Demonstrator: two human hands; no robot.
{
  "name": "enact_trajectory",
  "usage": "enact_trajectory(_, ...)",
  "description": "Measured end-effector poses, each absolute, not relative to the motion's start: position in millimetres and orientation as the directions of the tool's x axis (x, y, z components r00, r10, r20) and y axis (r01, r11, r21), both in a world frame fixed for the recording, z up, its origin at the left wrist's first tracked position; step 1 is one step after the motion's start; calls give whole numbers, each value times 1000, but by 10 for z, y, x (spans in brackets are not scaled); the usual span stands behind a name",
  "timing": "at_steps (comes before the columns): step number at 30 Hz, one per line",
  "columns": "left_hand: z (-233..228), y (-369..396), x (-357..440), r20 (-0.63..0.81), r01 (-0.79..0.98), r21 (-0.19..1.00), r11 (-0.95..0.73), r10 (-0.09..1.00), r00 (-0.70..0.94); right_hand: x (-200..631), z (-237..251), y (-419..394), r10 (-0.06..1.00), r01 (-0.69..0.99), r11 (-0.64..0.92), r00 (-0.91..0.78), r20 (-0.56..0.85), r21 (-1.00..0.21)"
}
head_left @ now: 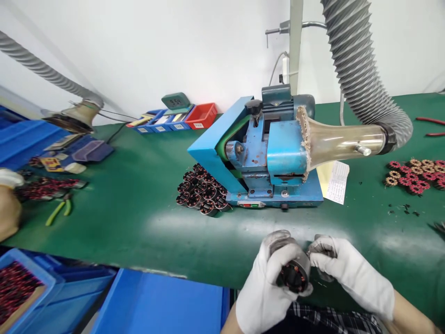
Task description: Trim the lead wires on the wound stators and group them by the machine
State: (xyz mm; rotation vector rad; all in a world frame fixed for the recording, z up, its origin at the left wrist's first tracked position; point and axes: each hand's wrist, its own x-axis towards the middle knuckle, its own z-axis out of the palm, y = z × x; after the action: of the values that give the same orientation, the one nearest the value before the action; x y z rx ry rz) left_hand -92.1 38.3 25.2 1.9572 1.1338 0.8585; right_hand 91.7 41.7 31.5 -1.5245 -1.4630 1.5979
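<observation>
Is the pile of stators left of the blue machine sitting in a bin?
No, the stators lie bare on the green table against the blue machine, while the bins sit back by the wall.

Glossy green table mat (pixel 139 208), white cloth gloves, chipped blue painted-metal machine (pixel 278 153), ribbed grey plastic hose (pixel 358 69)

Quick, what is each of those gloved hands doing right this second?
Left hand: closed around a round wound motor core.
Right hand: fingers curled at the core's edge; whether it grips anything cannot be told.
</observation>
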Motion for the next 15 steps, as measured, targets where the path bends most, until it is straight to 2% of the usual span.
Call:
enact_trajectory(2,309,411,-942,157,337,872,-355,856,493,913,320,396,913,361,-247,-225,-340,-899)
enact_trajectory(4,356,422,-955,132,258,909,-327,814,566,903,311,364,964,447,-105,-173,-201,-889)
enact_trajectory(7,374,394,-946,175,262,894,-363,822,542,886,313,329,992,512,5,-114,-62,-859)
enact_trajectory(9,338,360,-921,217,329,856,-399,855,472,881,337,326,986,486,-57,-111,-126,-872)
enact_trajectory(12,240,328,-885,278,465,772,-433,888,365,879,381,344,941,356,-248,-132,-311,-901)
enact_trajectory(15,183,345,-880,267,446,791,-418,893,364,872,401,362,907,221,-369,-129,-402,-903)
